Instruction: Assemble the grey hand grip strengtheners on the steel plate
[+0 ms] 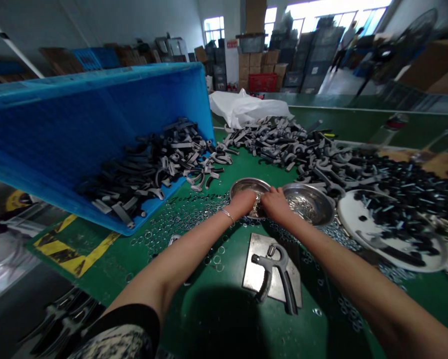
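My left hand (243, 202) and my right hand (275, 204) meet over the left metal bowl (246, 186), fingers curled down into small shiny parts I cannot make out. A second metal bowl (314, 202) of small parts sits just right of them. Nearer to me an assembled grey hand gripper (276, 269) lies on a flat metal plate (254, 271). Loose metal rings (179, 219) are scattered on the green table (216, 309) under my left forearm.
A tilted blue crate (59, 129) spills grey plastic handles (152, 164) at left. More grey handles (284, 139) are heaped behind the bowls. A white round tray (392, 244) with dark parts sits at right. A white bag (246, 107) lies at the back.
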Tool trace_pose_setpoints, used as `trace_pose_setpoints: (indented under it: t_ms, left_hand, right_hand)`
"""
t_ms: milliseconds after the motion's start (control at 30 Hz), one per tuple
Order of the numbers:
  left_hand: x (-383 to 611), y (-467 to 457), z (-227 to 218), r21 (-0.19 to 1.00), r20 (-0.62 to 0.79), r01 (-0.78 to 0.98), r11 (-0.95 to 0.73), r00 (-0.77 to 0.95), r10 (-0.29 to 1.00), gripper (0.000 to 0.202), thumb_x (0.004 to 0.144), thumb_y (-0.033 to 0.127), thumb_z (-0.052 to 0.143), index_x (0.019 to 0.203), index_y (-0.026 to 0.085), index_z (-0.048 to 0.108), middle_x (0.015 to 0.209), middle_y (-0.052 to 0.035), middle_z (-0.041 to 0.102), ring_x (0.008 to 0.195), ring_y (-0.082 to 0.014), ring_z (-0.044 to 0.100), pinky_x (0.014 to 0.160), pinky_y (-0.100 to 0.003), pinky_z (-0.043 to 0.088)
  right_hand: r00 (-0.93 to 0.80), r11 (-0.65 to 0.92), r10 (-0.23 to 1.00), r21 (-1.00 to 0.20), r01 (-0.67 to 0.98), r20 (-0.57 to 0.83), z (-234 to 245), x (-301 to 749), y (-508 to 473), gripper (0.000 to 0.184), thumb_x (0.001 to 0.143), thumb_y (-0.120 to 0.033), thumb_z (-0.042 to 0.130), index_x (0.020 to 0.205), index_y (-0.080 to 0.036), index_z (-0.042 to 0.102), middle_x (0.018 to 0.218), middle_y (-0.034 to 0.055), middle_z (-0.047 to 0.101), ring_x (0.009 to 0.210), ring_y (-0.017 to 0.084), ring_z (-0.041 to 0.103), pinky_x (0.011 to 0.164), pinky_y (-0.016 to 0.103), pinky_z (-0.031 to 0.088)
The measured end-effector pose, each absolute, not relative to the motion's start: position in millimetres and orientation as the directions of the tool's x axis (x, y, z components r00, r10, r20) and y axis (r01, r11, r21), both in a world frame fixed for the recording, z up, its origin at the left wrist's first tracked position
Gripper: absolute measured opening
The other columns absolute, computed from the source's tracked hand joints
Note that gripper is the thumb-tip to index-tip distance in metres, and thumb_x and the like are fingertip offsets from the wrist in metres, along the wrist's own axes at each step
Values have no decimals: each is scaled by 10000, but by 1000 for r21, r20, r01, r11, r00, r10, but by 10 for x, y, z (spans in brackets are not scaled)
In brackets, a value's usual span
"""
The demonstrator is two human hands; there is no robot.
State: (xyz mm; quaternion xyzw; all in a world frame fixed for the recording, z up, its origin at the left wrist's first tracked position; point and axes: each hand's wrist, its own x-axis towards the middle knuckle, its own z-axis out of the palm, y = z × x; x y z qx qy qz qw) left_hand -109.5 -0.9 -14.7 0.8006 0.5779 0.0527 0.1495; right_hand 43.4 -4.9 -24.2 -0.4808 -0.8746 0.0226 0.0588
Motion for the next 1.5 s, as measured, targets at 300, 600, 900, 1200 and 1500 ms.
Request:
trace_pose_setpoints:
  t_ms: [300,600,900,1200,1500]
  left_hand:
    - [-1101,-847,66,457,92,781,-425,434,896,214,1003,282,468,1040,173,648,1050,-73,690,987,-206,626,903,-318,455]
    - [-969,-1779,-340,385,155,733,-561,548,822,209,999,334,500,967,177,635,975,-44,644,990,-223,532,908,-375,372]
    - [-994,-1853,-454,116,227,681,-723,691,687,235,1027,253,424,1119,158,618,1046,-79,644,1000,-230,540,909,-388,396]
    - [-1093,-2058,-483,48,183,659,-751,733,655,383,1047,227,354,1395,104,457,1361,-132,566,1216,-249,506,1057,-412,352]
    - [-1078,-2069,-475,102,177,676,-730,710,682,378,1044,224,361,1394,128,467,1372,-115,566,1222,-236,492,1046,-411,354]
  right_hand:
    - [-322,351,934,-545,762,151,-42,690,-406,123,923,-242,502,949,-169,598,941,110,710,863,232,628,780,340,453]
    - [-223,-60,967,-959,276,-125,-236,1252,-1569,238,860,-432,639,914,-207,583,793,10,701,758,203,706,734,343,533]
    - [-178,-281,942,-958,55,-286,-291,1301,-1915,338,777,-484,766,875,-192,627,829,26,714,770,193,719,749,294,504]
    - [-70,-287,954,-956,65,-291,-408,1158,-1961,343,818,-519,703,834,-186,622,775,5,652,606,154,632,615,290,507]
    - [-342,478,877,-544,690,337,-553,1107,-1994,204,1000,-309,499,972,-190,662,950,84,683,932,243,614,865,398,493]
